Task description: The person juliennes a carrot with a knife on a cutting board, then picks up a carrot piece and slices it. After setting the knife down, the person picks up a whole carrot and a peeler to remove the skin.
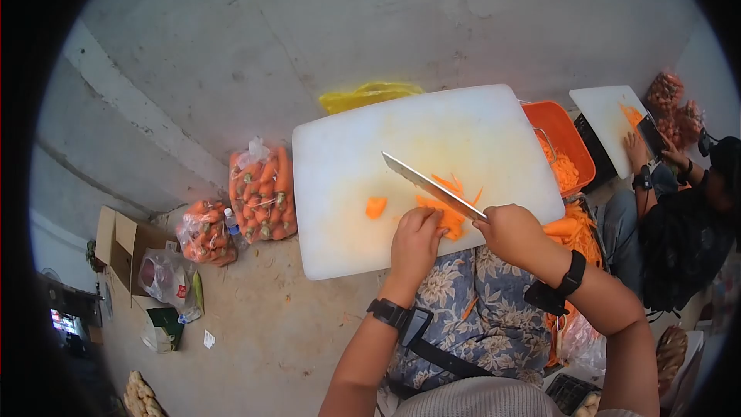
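A large white cutting board (347,147) lies in front of me. My right hand (513,235) is closed round the handle of a knife (432,187), whose broad blade points up and left across the board. Under and beside the blade are cut carrot slices (454,222). My left hand (418,241), fingers bent, rests at the left edge of these slices with its fingertips on them. One separate carrot piece (376,207) sits on the board to the left. Thin orange strips lie just above the blade.
Bagged carrots (262,193) stand left of the board. An orange bin (559,135) with shredded carrot is at its right. A co-worker (687,224) works at another board (606,120) on the far right. An open cardboard box (127,243) stands at the left.
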The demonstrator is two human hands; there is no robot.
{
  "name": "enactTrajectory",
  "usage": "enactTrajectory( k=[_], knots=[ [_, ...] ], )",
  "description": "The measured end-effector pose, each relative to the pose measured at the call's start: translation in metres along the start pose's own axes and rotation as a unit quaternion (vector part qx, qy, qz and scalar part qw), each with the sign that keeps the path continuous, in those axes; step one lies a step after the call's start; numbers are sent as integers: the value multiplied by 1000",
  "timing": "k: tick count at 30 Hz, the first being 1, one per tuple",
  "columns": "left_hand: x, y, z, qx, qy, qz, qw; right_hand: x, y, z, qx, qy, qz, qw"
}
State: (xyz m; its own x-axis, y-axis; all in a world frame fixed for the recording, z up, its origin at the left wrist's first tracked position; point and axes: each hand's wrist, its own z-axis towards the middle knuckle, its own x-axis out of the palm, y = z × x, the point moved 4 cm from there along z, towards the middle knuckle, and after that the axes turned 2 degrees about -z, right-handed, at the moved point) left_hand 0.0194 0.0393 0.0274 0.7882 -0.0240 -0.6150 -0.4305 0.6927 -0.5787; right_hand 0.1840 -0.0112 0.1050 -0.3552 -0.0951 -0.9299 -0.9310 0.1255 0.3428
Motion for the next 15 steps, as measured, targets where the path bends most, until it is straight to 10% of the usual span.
enactTrajectory(
  k=[15],
  knots=[
    [-1, 0, 2, -1, -1, 3, 1000, 12, -11, 6, 2, 43, -28, 999]
  ],
)
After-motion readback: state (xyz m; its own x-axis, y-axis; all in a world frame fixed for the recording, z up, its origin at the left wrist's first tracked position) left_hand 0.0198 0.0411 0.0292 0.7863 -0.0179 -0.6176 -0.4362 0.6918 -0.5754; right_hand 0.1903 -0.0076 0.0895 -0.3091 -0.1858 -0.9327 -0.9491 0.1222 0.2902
